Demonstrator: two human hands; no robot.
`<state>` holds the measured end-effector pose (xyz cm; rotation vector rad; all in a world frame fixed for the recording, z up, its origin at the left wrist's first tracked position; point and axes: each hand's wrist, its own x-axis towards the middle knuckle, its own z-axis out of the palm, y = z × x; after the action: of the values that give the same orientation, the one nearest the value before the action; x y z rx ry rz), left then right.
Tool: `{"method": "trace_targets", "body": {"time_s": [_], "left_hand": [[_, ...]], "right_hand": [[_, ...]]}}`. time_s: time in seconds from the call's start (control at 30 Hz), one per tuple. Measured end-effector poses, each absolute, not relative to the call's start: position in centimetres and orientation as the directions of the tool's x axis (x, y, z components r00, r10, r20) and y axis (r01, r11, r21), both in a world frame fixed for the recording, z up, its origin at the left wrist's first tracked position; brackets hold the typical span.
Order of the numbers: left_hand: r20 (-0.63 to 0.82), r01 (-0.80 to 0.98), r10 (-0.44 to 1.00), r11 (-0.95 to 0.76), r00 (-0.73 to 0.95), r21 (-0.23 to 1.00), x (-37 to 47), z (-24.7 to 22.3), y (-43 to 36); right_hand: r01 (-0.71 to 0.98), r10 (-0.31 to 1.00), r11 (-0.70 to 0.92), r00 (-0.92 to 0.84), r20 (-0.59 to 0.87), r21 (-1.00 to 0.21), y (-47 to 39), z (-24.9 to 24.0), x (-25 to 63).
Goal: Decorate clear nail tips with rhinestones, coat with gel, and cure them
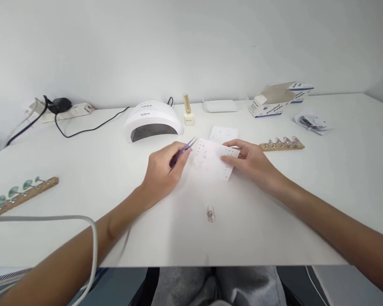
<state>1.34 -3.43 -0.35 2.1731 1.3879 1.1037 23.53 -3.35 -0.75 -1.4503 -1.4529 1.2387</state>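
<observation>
Purple tweezers [182, 152] are pinched in my left hand [164, 170], with their tips pointing up and right beside a white card [214, 160]. My right hand [250, 160] grips that card by its right edge, thumb on top. Small dark dots and tiny pieces are spread over the card. A second white card [223, 134] lies on the table just behind it. Nearer the table's front edge, a small clear pinkish nail tip [211, 213] with a shiny spot rests alone.
Behind stand a white nail lamp [155, 121], a polish bottle [188, 111], a white tray [221, 106] and an alcohol pads box [270, 102]. Wooden strips with nail tips lie right [282, 146] and left [27, 195]. A white cable [95, 238] crosses the lower left.
</observation>
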Motion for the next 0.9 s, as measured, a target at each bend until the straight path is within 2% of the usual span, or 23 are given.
{"method": "trace_targets", "body": {"time_s": [0.13,0.23,0.3,0.4,0.6,0.8,0.9], "left_hand": [[0.291,0.652,0.863,-0.503,0.413,0.566,2.1,-0.4,-4.3],[0.139,0.696,0.890,-0.429,0.434,0.576,2.6,-0.7,-4.5],[0.080,0.708,0.899,-0.392,0.431,0.587,2.7,-0.9,-4.5],[0.070,0.701,0.898,-0.385,0.434,0.600,2.6,-0.9,-4.3],[0.099,0.696,0.901,-0.392,0.422,0.602,2.3,-0.9,-3.9],[0.238,0.695,0.900,-0.434,0.366,0.573,2.3,-1.3,-4.0],[0.264,0.680,0.893,-0.448,0.364,0.580,2.5,-1.5,-4.2]], "right_hand": [[-0.092,0.949,-0.252,-0.220,-0.227,-0.963,-3.6,-1.1,22.5],[-0.193,0.915,-0.328,-0.307,-0.261,-0.925,-4.0,-1.3,21.9],[-0.184,0.897,-0.350,-0.350,-0.271,-0.919,-4.3,-1.3,21.7],[-0.147,0.888,-0.328,-0.386,-0.251,-0.933,-4.4,-1.1,22.0],[0.114,0.924,-0.190,-0.316,-0.217,-0.975,-3.7,-0.4,23.4],[0.047,0.935,-0.245,-0.254,-0.249,-0.968,-3.4,-0.2,23.3],[0.054,0.919,-0.259,-0.292,-0.263,-0.964,-3.8,-0.4,22.7]]}}
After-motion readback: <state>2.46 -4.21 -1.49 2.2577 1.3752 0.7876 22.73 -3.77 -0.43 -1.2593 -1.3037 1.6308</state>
